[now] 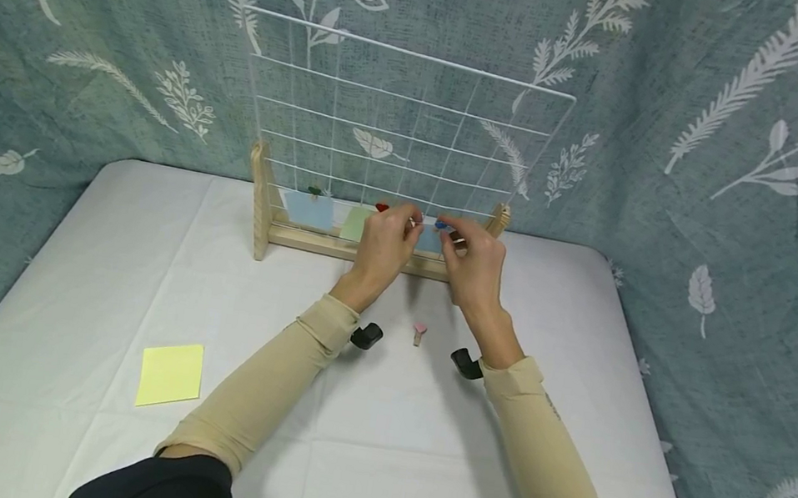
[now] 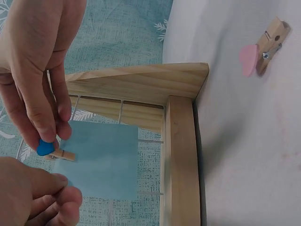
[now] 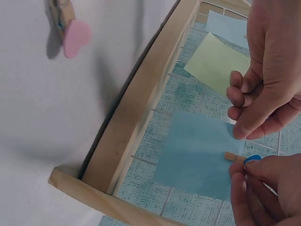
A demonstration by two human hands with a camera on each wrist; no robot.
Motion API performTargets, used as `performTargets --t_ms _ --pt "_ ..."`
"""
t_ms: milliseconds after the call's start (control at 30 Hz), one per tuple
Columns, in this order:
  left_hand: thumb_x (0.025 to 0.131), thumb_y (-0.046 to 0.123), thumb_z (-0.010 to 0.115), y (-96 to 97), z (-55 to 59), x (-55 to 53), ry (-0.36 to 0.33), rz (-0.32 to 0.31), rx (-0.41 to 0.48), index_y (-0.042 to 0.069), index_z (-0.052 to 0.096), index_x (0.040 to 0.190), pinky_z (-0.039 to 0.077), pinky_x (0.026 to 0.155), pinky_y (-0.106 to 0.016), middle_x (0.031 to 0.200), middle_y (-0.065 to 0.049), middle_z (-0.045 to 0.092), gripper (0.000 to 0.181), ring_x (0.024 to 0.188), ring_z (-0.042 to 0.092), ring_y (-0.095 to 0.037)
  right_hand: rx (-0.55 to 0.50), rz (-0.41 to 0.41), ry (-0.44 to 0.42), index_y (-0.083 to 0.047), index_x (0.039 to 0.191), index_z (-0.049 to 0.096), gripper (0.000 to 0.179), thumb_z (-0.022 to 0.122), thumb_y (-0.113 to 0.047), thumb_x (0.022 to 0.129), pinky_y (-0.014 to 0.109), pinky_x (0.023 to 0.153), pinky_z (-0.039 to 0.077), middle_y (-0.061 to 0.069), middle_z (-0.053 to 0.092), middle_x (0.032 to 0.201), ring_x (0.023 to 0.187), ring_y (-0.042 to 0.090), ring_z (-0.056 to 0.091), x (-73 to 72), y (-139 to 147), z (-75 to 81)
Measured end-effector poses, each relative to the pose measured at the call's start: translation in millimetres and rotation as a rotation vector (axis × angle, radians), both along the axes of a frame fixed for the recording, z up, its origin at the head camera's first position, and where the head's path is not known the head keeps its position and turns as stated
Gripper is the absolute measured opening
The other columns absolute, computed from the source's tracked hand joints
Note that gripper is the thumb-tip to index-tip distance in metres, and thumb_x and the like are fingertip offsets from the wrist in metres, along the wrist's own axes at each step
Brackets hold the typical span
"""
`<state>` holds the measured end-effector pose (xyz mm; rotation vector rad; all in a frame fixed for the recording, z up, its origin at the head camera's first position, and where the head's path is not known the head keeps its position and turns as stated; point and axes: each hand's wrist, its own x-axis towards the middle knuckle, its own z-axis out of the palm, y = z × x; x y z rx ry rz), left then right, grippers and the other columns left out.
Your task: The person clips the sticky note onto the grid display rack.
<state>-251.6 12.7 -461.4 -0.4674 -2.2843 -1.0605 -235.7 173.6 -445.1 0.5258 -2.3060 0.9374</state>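
In the head view a white wire grid (image 1: pixel 418 102) stands in a wooden base (image 1: pixel 316 242), with sticky notes along its lower part. My right hand (image 1: pixel 476 263) pinches a small wooden clothespin (image 3: pixel 230 156) with a blue heart between thumb and fingers. The clothespin sits at the upper edge of a blue sticky note (image 3: pixel 193 150). My left hand (image 1: pixel 386 243) pinches the top corner of this same note, as the left wrist view shows. Beside it hang a green sticky note (image 3: pixel 216 61) and another blue sticky note (image 1: pixel 309 210).
A clothespin with a pink heart (image 1: pixel 419 332) lies on the white table (image 1: pixel 368 481) between the forearms. To the left rests a yellow sticky note (image 1: pixel 170 375). Behind the grid hangs a patterned green curtain (image 1: pixel 655 89).
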Motion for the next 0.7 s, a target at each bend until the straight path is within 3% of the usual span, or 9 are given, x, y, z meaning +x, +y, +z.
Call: performTargets --t_ms 533,700 --pt "0.094 0.004 0.078 -3.0 -1.4 6.0 0.009 -0.009 0.030 -0.001 0.074 0.100 0.054 0.056 -0.032 0.077 -0.012 0.073 0.009 0.062 0.067 -0.021 -0.139 -0.059 0.058 0.003 0.109 0.079 0.017 0.074 0.005 0.093 0.045 0.073 0.063 0.019 0.079 0.099 0.080 0.033 0.076 12.4 18 -3.7" --pt "0.094 0.004 0.078 -5.8 -2.7 8.1 0.021 -0.022 0.052 -0.002 0.074 0.100 0.054 0.056 -0.033 0.075 -0.012 0.073 0.009 0.060 0.066 -0.021 -0.181 -0.106 0.087 0.001 0.099 0.081 0.011 0.077 -0.009 0.096 0.023 0.070 0.058 0.014 0.079 0.089 0.073 0.027 0.075 15.5 31 -5.2"
